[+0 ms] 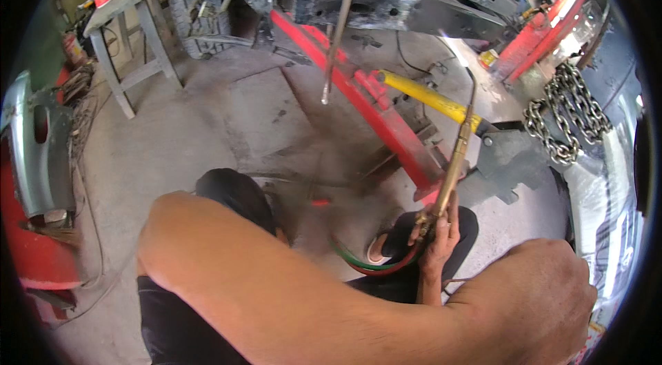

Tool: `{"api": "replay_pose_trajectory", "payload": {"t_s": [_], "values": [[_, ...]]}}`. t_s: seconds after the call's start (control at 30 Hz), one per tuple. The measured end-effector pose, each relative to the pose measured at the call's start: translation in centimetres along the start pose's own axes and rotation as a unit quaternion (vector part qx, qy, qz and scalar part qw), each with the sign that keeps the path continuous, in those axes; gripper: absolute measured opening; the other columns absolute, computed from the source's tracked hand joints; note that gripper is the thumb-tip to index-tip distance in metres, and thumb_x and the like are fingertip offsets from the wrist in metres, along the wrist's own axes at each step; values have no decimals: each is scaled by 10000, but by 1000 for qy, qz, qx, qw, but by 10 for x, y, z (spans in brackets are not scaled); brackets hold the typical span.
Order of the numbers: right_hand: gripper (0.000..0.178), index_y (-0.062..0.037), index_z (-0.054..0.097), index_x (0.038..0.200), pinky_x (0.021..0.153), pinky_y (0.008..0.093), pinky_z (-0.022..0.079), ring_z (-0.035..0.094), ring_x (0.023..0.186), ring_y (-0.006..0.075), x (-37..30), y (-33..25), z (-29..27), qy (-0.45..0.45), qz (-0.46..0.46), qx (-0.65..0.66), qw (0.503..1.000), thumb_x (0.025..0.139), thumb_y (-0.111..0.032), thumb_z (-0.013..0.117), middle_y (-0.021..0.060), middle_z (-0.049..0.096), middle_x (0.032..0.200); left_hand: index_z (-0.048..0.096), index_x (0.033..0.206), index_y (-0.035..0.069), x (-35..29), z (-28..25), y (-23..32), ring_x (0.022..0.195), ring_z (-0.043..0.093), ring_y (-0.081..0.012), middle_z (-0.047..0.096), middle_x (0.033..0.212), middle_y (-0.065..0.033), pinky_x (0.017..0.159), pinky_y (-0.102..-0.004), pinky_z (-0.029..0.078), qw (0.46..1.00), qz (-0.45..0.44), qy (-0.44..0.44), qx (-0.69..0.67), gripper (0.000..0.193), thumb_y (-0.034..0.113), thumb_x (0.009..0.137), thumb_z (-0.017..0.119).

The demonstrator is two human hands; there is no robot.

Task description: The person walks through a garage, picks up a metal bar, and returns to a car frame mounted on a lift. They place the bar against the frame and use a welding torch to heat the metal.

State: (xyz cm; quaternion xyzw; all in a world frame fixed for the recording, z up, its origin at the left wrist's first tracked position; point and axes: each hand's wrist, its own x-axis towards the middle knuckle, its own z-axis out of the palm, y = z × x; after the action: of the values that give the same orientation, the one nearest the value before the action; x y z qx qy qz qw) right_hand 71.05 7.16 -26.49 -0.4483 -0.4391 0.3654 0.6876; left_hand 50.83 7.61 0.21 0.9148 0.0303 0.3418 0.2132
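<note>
My right hand (443, 244) grips the lower end of a brass gas torch (456, 165), its thin bent tip pointing up and away. A green and a red hose (372, 268) curve from its base toward my foot. My left forearm crosses close in front at the bottom, hiding most of my right forearm. At its end, on the lower right, my left hand (534, 289) is closed into a fist; whether it holds anything is hidden. A slim metal rod (338, 34) slants down from the upper edge, beyond both hands.
A red steel beam (365, 106) with a yellow cylinder (431, 97) lies ahead, below a dark vehicle frame (358, 3). Chains (569, 110) hang at the right. At the left are a wooden stool (141, 47) and a silver bumper (41, 151).
</note>
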Motion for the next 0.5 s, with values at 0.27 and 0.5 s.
{"api": "replay_pose_trajectory", "payload": {"t_s": [0.27,0.5], "values": [[619,20,328,1515,515,269,499,601,605,150,28,-32,11,-63,-18,-21,998,986,-211,548,135,637,987,542,1246,18,-53,-39,-57,578,548,-136,552,692,-58,551,-275,463,964,-211,90,-134,325,172,964,492],[551,32,440,1456,525,255,488,593,609,124,54,-37,38,-141,-59,-104,983,926,-57,558,100,619,957,552,1216,5,-124,-8,-134,556,509,-119,523,700,-44,517,-261,450,809,-277,478,-200,269,157,1035,424]]}}
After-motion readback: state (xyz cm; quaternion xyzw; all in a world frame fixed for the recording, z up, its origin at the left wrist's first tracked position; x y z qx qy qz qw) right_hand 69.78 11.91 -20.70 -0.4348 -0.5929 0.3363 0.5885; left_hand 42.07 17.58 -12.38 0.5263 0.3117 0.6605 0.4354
